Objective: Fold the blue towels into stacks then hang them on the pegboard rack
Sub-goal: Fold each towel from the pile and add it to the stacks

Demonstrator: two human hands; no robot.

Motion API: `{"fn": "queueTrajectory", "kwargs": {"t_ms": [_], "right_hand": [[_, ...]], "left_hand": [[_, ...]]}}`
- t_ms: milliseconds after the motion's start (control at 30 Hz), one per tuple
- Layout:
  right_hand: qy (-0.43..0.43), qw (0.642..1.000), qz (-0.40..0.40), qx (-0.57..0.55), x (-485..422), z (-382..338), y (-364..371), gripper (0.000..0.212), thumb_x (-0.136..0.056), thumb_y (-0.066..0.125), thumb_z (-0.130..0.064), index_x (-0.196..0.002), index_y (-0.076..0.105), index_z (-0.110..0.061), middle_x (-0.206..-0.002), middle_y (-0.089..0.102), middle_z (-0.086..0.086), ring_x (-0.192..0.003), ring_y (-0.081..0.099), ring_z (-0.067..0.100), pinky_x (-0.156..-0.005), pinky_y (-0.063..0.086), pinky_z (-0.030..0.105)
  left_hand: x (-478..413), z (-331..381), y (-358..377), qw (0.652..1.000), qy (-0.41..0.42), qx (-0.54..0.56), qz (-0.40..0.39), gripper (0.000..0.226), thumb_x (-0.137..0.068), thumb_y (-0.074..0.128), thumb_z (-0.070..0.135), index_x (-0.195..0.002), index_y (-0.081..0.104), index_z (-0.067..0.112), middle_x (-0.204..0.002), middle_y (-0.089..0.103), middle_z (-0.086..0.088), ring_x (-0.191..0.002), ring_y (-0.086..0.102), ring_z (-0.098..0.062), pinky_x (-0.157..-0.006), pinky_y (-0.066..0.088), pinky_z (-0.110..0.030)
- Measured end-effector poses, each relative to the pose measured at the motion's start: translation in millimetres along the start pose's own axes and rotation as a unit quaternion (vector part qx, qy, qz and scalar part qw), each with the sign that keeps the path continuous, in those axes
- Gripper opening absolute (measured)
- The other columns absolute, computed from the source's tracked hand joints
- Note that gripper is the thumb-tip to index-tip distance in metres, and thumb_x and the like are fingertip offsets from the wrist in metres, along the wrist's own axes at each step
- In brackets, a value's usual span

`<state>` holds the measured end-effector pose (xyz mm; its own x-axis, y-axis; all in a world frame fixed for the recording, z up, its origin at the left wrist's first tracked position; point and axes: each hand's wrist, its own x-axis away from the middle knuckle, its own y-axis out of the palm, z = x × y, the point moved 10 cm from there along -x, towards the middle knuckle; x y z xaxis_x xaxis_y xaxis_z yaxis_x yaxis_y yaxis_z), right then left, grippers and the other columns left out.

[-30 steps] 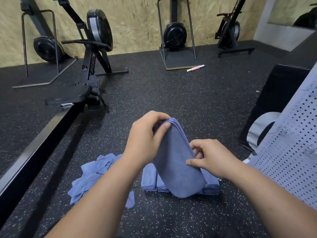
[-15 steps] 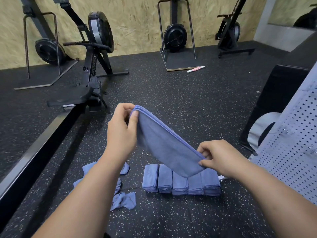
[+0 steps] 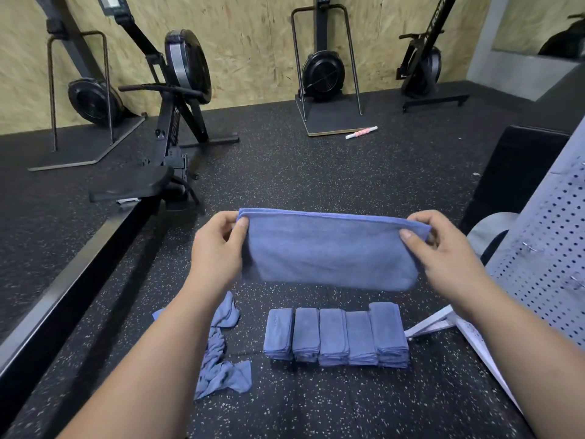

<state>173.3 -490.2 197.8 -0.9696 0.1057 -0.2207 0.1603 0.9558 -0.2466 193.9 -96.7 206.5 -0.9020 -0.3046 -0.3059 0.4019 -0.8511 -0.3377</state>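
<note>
Rising and swinging outward, the right hand (image 3: 443,255) has pulled away from the left hand (image 3: 218,248). The towel (image 3: 329,251), which half a second ago sloped down from left to right, now hangs level and stretched between them. Each hand pinches a top corner, thumb on the near face and fingers behind. The towel is already doubled, its edges lying together along the top, and it hangs in the air clear of the floor (image 3: 316,172).

Five folded stacks (image 3: 335,337) sit in a row just below both hands. Loose towels (image 3: 218,359) lie crumpled below the left forearm, and the pegboard (image 3: 544,248) stands just right of the right hand.

The step in hand looks like squaring the towel before the next fold. To do it well, the top edge should stay taut and level, with both pinches right at the corners so the layers do not slip. The two corners can then meet cleanly and the hanging edge line up before the towel goes down beside the row.

A second ago the hands were close together with the towel draped over the stacks, hiding most of them. Now all five show.
</note>
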Motion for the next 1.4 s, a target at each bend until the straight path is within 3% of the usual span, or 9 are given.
{"fn": "queueTrajectory", "kwargs": {"t_ms": [167,333,467,567,667,833,1067,1233,1400], "right_hand": [[-0.014,0.996,0.083,0.036,1.5,-1.3,-12.1,0.011,-0.105,0.063,-0.03,-0.106,0.058,-0.04,-0.095,0.07,0.001,-0.09,0.065,0.032,-0.087,0.053,0.052],[0.037,0.99,0.133,-0.034,3.7,4.6,-20.5,0.019,-0.098,0.076,-0.032,-0.112,0.062,-0.033,-0.085,0.079,-0.009,-0.074,0.07,0.007,-0.07,0.055,0.036],[0.126,0.986,0.076,-0.075,1.4,34.2,-12.0,0.053,-0.093,0.082,-0.024,-0.139,0.058,-0.036,-0.108,0.08,-0.008,-0.105,0.075,0.011,-0.094,0.057,0.039],[0.129,0.989,0.046,-0.062,0.3,41.0,-10.1,0.069,-0.096,0.077,-0.011,-0.147,0.05,-0.05,-0.124,0.074,-0.012,-0.108,0.07,0.007,-0.092,0.053,0.033],[0.098,0.993,0.058,-0.018,-1.5,35.4,-15.5,0.065,-0.099,0.07,-0.004,-0.138,0.059,-0.055,-0.128,0.071,-0.015,-0.095,0.067,0.011,-0.091,0.054,0.031],[0.059,0.995,0.068,-0.038,-0.4,18.5,-15.2,0.044,-0.102,0.06,0.003,-0.119,0.076,-0.034,-0.108,0.08,-0.009,-0.111,0.072,0.008,-0.104,0.054,0.037],[0.069,0.997,0.03,-0.035,-0.8,19.8,-9.6,0.035,-0.095,0.072,0.002,-0.118,0.077,-0.024,-0.108,0.08,-0.011,-0.107,0.073,0.003,-0.096,0.056,0.024],[0.034,0.985,0.007,0.169,-4.8,23.2,-15.6,0.046,-0.082,0.086,-0.008,-0.117,0.078,-0.036,-0.11,0.077,-0.021,-0.103,0.071,0.002,-0.094,0.056,0.028],[-0.011,0.953,0.015,0.302,-3.6,15.7,-17.8,0.036,-0.088,0.083,-0.024,-0.118,0.075,-0.041,-0.106,0.076,-0.01,-0.097,0.067,0.012,-0.087,0.048,0.029]], "left_hand": [[5.7,6.0,9.5,0.999,0.0,0.032,0.006,0.014,-0.109,0.057,0.033,-0.101,0.067,0.025,-0.092,0.071,-0.006,-0.077,0.056,-0.005,-0.078,0.048,-0.036],[6.2,-5.0,9.9,0.996,-0.041,0.078,0.033,0.016,-0.106,0.063,0.037,-0.107,0.071,0.023,-0.093,0.073,0.007,-0.079,0.062,-0.004,-0.076,0.049,-0.031],[5.1,-40.1,21.0,0.987,-0.146,0.064,-0.006,0.023,-0.102,0.069,0.037,-0.12,0.073,0.025,-0.114,0.075,0.006,-0.105,0.069,-0.014,-0.081,0.05,-0.031],[8.6,-61.8,33.5,0.971,-0.219,0.072,-0.06,0.045,-0.1,0.071,0.019,-0.142,0.057,0.025,-0.102,0.074,0.005,-0.087,0.066,-0.015,-0.073,0.048,-0.034],[3.7,-61.5,34.6,0.977,-0.182,0.086,-0.065,0.068,-0.099,0.069,0.004,-0.158,0.042,0.024,-0.103,0.078,0.002,-0.09,0.07,-0.019,-0.077,0.052,-0.039],[3.6,-31.2,15.0,0.991,-0.101,0.088,0.012,0.058,-0.099,0.072,0.012,-0.147,0.054,0.038,-0.109,0.078,0.011,-0.103,0.07,-0.011,-0.084,0.054,-0.036],[9.6,-22.8,35.4,0.984,-0.092,0.109,-0.103,0.046,-0.096,0.073,0.003,-0.131,0.069,0.034,-0.113,0.08,0.01,-0.097,0.069,-0.011,-0.077,0.052,-0.028],[10.5,-9.7,41.9,0.987,0.013,-0.077,-0.143,0.052,-0.081,0.084,0.005,-0.119,0.074,0.039,-0.11,0.075,0.019,-0.082,0.065,-0.005,-0.082,0.058,-0.031],[12.8,2.8,39.9,0.963,0.088,-0.221,-0.123,0.031,-0.092,0.075,0.018,-0.116,0.073,0.038,-0.111,0.066,0.016,-0.098,0.061,-0.01,-0.084,0.047,-0.026]]}}
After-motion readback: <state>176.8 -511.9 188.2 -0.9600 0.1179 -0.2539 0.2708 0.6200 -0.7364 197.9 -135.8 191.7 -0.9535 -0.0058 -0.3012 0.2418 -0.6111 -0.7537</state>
